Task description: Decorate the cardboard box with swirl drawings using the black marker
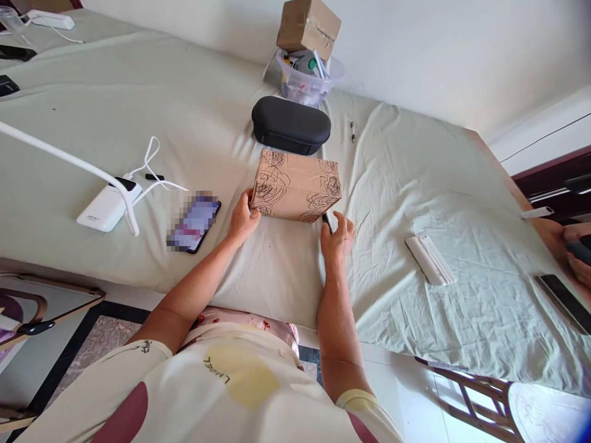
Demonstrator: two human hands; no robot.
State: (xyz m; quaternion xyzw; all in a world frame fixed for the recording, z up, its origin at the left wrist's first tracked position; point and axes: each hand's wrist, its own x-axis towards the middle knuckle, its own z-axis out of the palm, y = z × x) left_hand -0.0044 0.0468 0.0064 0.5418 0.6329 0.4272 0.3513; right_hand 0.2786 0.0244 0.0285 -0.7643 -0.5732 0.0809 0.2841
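A brown cardboard box (295, 183) taped shut and scribbled with black loops lies on the pale green sheet in front of me. My left hand (243, 216) rests against the box's near left corner with curled fingers touching it. My right hand (338, 235) sits at the near right corner, pinching a thin dark pen-like object (326, 222) whose tip points at the box edge.
A phone (194, 223) lies left of the box, beside a white power bank (108, 206) with cables. Behind the box are a black case (290, 125) and a plastic tub (308, 83) topped by another carton. A white flat item (430, 259) lies right. Another person's hand (577, 252) shows at the right edge.
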